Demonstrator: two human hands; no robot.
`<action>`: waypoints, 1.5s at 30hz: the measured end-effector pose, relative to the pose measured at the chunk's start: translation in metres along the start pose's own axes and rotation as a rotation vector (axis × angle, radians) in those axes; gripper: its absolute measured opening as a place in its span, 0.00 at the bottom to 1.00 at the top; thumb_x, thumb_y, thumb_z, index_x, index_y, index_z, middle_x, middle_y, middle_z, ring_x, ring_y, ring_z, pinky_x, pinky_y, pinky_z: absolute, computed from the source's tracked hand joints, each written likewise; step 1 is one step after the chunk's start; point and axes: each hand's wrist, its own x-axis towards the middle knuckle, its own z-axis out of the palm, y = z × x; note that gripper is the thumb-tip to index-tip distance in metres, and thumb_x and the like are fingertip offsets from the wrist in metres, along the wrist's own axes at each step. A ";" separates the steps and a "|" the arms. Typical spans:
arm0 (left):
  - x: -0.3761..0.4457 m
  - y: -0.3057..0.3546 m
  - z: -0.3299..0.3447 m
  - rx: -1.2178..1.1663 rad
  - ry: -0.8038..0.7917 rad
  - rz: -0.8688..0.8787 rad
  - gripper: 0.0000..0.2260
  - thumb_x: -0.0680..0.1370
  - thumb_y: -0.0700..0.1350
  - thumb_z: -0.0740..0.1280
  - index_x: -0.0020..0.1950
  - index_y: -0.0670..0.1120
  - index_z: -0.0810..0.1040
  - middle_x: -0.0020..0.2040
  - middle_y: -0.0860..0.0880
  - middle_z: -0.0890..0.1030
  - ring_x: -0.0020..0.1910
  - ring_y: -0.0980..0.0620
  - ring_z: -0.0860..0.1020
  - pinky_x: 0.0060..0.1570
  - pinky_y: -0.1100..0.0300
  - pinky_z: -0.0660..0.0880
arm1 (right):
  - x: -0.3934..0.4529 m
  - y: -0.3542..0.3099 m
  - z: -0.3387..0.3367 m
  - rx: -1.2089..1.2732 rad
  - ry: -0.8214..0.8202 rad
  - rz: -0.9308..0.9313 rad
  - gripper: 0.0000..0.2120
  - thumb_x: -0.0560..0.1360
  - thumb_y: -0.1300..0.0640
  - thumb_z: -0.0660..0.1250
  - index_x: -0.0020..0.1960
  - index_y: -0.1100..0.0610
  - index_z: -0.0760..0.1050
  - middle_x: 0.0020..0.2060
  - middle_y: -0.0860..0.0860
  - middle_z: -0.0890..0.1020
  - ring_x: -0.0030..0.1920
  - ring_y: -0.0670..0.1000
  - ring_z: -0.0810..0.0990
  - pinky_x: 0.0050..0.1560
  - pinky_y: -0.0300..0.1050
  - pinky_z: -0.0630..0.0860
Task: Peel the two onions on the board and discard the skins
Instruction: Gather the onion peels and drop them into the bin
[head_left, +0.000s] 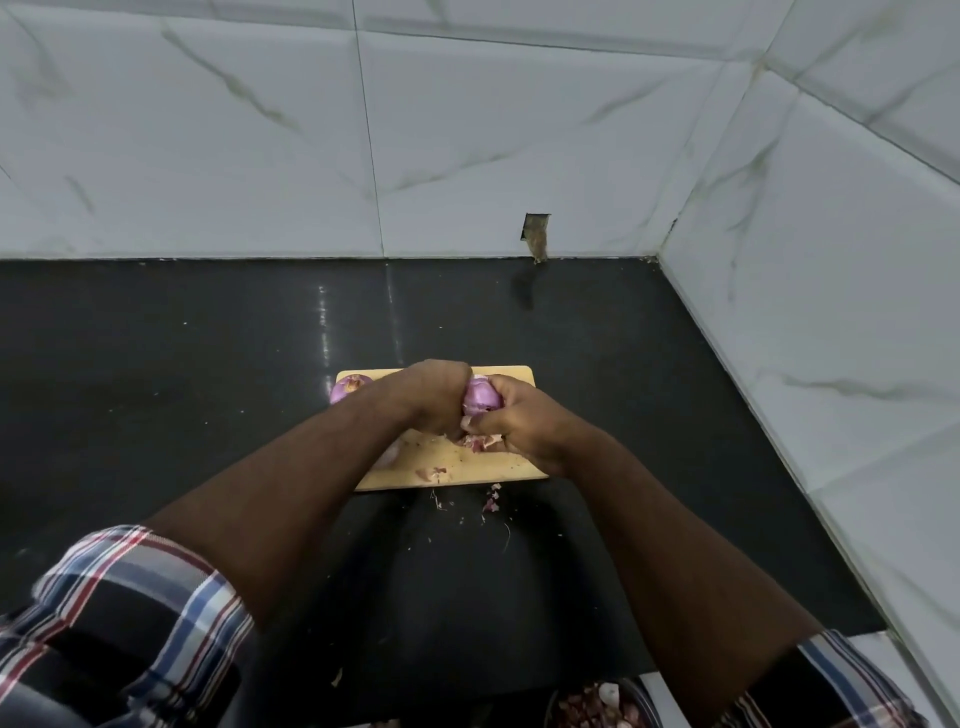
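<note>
Black stone counter (208, 364) in a corner of pale marble-look wall tiles (519, 145), with a small dark cut-out (536, 236) in the tiling at the counter's back edge, well beyond the grip. At the centre, a light wooden cutting board (498, 467), lying flat under both hands. Left hand (434, 395) and right hand (514, 415) pressed together above the board, fingers of each curled round one purple onion (482, 396) held between them; only a glossy strip of its surface visible in the gap between the two hands. Exactly which fingers pinch skin: cannot tell, hidden by the knuckles. Just beneath the grip, a small heap of pinkish skin pieces (480, 442) on the board; a further scrap (432, 473) nearer the wearer, by the board's near edge. Left of the grip, partly behind the left forearm, a second onion (347, 388) resting on the board's far left corner, purple with a brownish top. Nearer than the grip, off the board, loose skin flakes (492, 498) scattered on the counter. Closest to the wearer, at the bottom edge, a dark container of onion peelings (602, 706), partly cut off. Rolled plaid sleeves (135, 597) on both forearms.
</note>
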 end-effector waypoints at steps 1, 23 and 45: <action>-0.001 -0.001 -0.001 -0.019 -0.009 0.010 0.22 0.69 0.42 0.79 0.60 0.45 0.77 0.52 0.47 0.83 0.49 0.47 0.81 0.46 0.57 0.76 | 0.000 0.001 0.000 0.022 0.000 -0.009 0.16 0.77 0.68 0.68 0.64 0.61 0.73 0.56 0.61 0.82 0.55 0.59 0.82 0.60 0.59 0.79; -0.030 -0.001 -0.014 -1.108 -0.261 0.073 0.10 0.77 0.41 0.73 0.55 0.38 0.82 0.43 0.47 0.83 0.42 0.54 0.80 0.56 0.57 0.77 | -0.007 -0.007 0.013 -0.292 0.539 -0.088 0.06 0.74 0.54 0.70 0.48 0.57 0.79 0.40 0.52 0.84 0.42 0.54 0.83 0.45 0.56 0.83; -0.036 0.043 0.024 -2.340 0.088 -0.179 0.21 0.85 0.58 0.55 0.47 0.43 0.78 0.38 0.45 0.85 0.39 0.48 0.85 0.49 0.53 0.75 | -0.031 -0.032 0.028 -0.984 0.323 -0.325 0.22 0.75 0.40 0.53 0.62 0.49 0.74 0.57 0.47 0.75 0.62 0.52 0.69 0.63 0.57 0.65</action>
